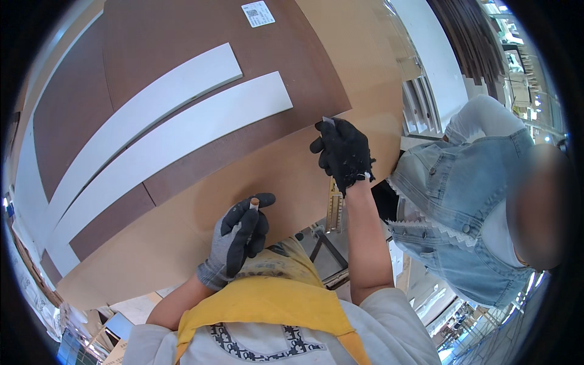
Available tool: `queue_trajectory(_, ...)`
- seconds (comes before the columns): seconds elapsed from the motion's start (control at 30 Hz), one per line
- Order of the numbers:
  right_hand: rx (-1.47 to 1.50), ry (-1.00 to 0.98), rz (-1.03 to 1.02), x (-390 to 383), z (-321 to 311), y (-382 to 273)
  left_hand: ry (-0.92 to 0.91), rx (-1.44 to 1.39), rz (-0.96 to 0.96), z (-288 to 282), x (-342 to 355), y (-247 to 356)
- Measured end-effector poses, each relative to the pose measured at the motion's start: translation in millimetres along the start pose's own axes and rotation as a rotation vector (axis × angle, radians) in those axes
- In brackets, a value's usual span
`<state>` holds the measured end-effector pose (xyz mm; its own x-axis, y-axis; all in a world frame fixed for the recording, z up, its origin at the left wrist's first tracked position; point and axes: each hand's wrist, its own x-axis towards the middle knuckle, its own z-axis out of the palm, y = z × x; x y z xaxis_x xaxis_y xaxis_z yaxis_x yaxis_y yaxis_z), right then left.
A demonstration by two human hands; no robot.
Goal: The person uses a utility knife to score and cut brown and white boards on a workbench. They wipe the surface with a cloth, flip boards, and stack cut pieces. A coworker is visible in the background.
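My left hand [240,234], in a grey glove with black fingers, is closed at the near edge of the table. Between its fingers sits a small tan-and-white cylinder [254,203] that looks like a cigarette. My right hand [344,152], in a frayed black glove, is closed near the corner of a brown panel [176,164]. A thin grey flat metal piece [328,121] pokes out past its fingertips. Below that wrist shows a brass-coloured strip with ruler-like marks [334,207]; I cannot tell whether both are one piece. Two long white strips [164,146] [152,91] lie on the brown panels.
Tan board [292,164] covers the tabletop under the panels. A white label [258,14] is stuck on the far panel. To the right stands a person in a denim vest [462,194], close to the table. Stacked dark boards [468,42] and white panels [420,106] are behind.
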<state>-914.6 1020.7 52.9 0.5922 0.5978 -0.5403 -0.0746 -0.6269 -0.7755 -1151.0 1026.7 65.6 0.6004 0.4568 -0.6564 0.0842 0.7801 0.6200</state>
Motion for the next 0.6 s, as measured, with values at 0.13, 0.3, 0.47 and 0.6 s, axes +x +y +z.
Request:
queue_trajectory(0.13,0.139,0.024,0.059,-5.7,2.6,-2.0,-0.031,-0.025,-0.031,-2.8,-0.2,6.0)
queue_trajectory(0.3,0.244,0.075,0.104,-9.9,7.7,-0.4,0.015,-0.016,-0.049,-1.4,0.9,5.6)
queue_trajectory(0.47,0.201,0.133,0.086,-14.8,11.9,-1.3,0.045,-0.019,-0.034,1.2,0.7,3.8)
queue_trajectory(0.6,0.014,0.177,-0.041,-16.9,8.7,6.0,0.037,0.033,-0.006,-3.8,1.9,5.2)
